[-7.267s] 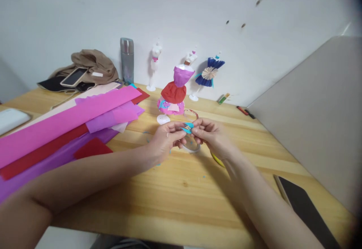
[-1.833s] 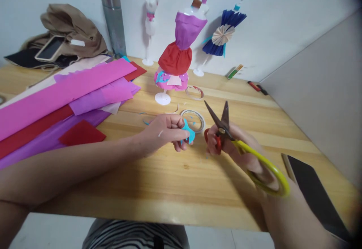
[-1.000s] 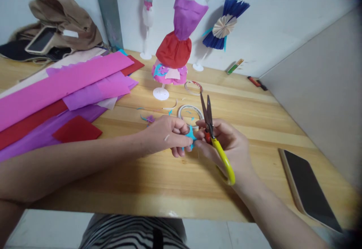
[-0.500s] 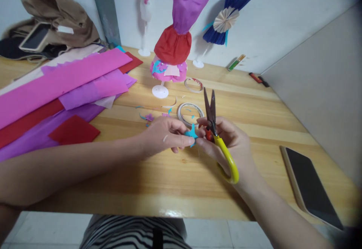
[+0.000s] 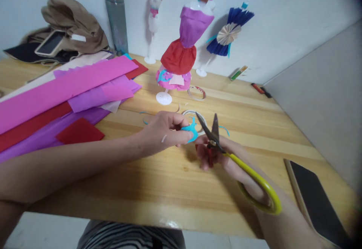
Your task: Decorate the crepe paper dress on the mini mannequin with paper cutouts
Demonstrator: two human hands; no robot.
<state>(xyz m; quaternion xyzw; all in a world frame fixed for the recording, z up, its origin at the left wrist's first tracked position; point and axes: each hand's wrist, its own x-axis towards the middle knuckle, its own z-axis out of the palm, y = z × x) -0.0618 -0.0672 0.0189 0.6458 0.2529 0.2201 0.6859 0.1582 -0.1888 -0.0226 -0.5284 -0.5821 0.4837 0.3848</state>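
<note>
Between thumb and fingers, my left hand (image 5: 166,130) pinches a small turquoise paper cutout (image 5: 191,131) with pointed tips. Just to its right, my right hand (image 5: 223,158) grips scissors (image 5: 250,173) with one yellow and one red handle. Their dark blades stand apart and point up and left, close to the cutout without visibly cutting it. A white roll of tape (image 5: 202,117) lies on the table behind both hands, partly hidden by them. Thin turquoise scraps (image 5: 224,129) lie around it.
Coloured paper sheets (image 5: 70,87) are piled at the left. A dress form in purple and red paper (image 5: 179,57) stands behind the hands, with a blue one (image 5: 229,34) farther right. Another tape roll (image 5: 197,93) sits by its base. A phone (image 5: 316,200) lies at the right edge.
My right hand has moved right and down, away from the cutout, turning the scissors so the blades spread and lean left. The turquoise cutout stays in my left hand. The view has tilted slightly.
</note>
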